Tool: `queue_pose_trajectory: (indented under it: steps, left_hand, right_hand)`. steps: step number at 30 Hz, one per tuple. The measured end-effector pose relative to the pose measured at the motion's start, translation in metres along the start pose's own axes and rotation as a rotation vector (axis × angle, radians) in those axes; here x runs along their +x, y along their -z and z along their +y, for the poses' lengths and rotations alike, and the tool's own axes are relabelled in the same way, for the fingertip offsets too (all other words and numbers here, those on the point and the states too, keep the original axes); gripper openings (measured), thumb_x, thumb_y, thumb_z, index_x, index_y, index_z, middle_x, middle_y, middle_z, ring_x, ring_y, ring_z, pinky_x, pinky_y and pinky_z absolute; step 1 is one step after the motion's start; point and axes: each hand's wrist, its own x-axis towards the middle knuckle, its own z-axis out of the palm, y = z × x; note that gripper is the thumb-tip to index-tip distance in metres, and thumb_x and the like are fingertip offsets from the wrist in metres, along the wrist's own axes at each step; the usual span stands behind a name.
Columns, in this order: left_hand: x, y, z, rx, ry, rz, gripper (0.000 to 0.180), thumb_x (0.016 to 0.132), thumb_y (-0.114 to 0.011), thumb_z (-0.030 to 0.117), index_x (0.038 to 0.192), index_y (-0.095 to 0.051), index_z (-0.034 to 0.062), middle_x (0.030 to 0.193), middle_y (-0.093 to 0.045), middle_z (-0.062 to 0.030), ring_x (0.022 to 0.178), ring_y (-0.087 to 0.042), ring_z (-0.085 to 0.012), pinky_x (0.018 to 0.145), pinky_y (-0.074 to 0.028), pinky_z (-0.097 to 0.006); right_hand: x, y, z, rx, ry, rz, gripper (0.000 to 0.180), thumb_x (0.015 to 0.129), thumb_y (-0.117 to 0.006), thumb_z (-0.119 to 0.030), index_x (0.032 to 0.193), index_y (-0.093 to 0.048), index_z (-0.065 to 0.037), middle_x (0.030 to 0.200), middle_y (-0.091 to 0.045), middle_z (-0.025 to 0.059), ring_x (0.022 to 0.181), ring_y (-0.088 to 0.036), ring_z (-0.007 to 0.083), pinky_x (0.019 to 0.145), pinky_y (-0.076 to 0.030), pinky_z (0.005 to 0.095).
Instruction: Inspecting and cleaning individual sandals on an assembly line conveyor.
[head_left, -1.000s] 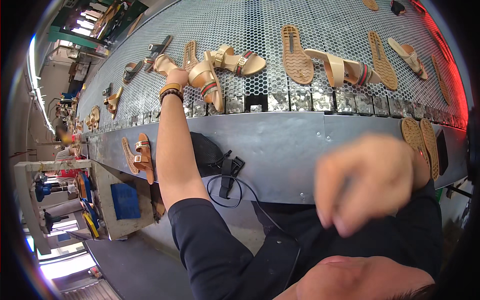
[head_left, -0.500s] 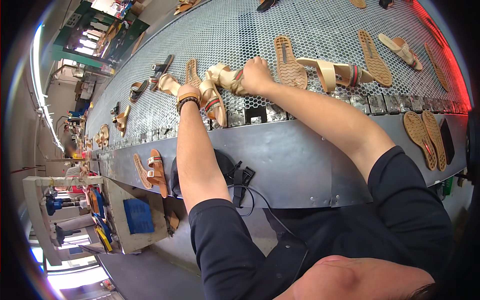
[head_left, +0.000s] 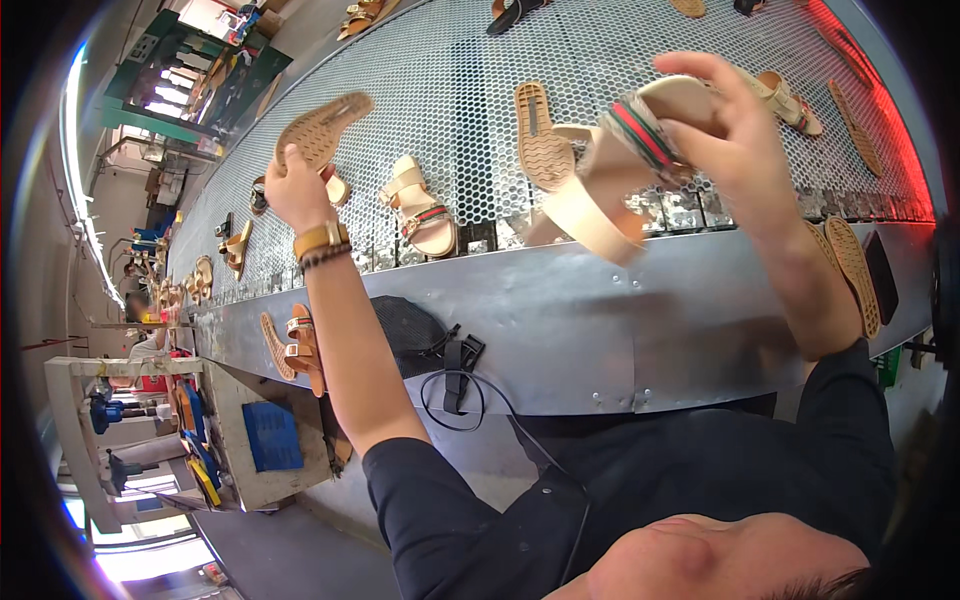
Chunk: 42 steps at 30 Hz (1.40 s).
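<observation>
My left hand (head_left: pixel 298 192) is closed around a tan outsole (head_left: pixel 325 128), its wavy-treaded face showing, raised over the mesh belt. In my right hand (head_left: pixel 738 140), tilted above the belt's near edge, is a cream sandal (head_left: pixel 590 175) with a green-and-red striped strap; motion blurs it somewhat, and my thumb lies by that strap. Between my hands, a matching sandal (head_left: pixel 432 225) rests upright on the belt. Just left of the held sandal lies another tan outsole (head_left: pixel 541 145), tread up. Part of a cream sandal (head_left: pixel 338 190) shows behind my left hand.
The mesh conveyor belt (head_left: pixel 420 120) carries several more sandals and soles. Along its near side runs a metal ledge (head_left: pixel 540 320), with a brown sandal (head_left: pixel 307 350), a black mesh bag (head_left: pixel 405 330) and tan soles (head_left: pixel 852 275). A red glow lights the far right.
My left hand has moved left and up with an outsole. My right hand has left the middle sandal, gone right and lifted the cream sandal there. Pieces on the belt have shifted slightly left.
</observation>
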Motion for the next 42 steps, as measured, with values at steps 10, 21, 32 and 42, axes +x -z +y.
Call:
queue_pose_trajectory:
  steps: [10, 21, 32, 42]
  left_hand:
    - [-0.156, -0.031, 0.024, -1.027, 0.398, -0.299, 0.032, 0.105, -0.053, 0.030, 0.123, -0.068, 0.0072, 0.112, -0.071, -0.0114, 0.104, -0.068, -0.0271, 0.091, -0.060, -0.049]
    - [-0.207, -0.066, -0.011, -1.403, 0.664, -0.802, 0.043, 0.108, -0.052, 0.042, 0.123, -0.069, 0.0050, 0.122, -0.066, -0.0178, 0.115, -0.063, -0.0359, 0.106, -0.052, -0.059]
    - [-0.239, -0.090, -0.022, -1.180, 0.847, -0.938, 0.044, 0.109, -0.042, 0.037, 0.116, -0.067, 0.0013, 0.112, -0.070, -0.0161, 0.118, -0.064, -0.0383, 0.105, -0.050, -0.066]
    - [-0.251, -0.094, -0.004, -1.288, 0.652, -0.761, 0.052, 0.101, -0.038, 0.041, 0.117, -0.066, 0.0005, 0.114, -0.069, -0.0180, 0.116, -0.064, -0.0410, 0.107, -0.047, -0.064]
  right_hand:
    - [-0.044, 0.006, 0.033, -0.791, 0.227, -0.553, 0.050, 0.099, -0.066, -0.046, 0.103, -0.067, 0.003, 0.080, -0.067, 0.0158, 0.075, -0.070, 0.0270, 0.068, -0.055, 0.0421]
    - [-0.012, 0.042, 0.042, -0.358, -0.291, -0.376, 0.064, 0.105, -0.055, -0.057, 0.107, -0.067, 0.005, 0.085, -0.073, 0.0122, 0.076, -0.071, 0.0183, 0.068, -0.057, 0.0349]
    - [-0.012, 0.051, 0.037, -0.756, -0.464, -0.890, 0.046, 0.106, -0.056, -0.033, 0.136, -0.055, 0.001, 0.108, -0.069, 0.0181, 0.098, -0.070, 0.0292, 0.085, -0.054, 0.0402]
    - [-0.023, 0.072, 0.024, -0.232, -0.224, -0.431, 0.030, 0.109, -0.047, -0.014, 0.131, -0.060, 0.002, 0.106, -0.070, 0.0082, 0.092, -0.069, 0.0150, 0.081, -0.055, 0.0283]
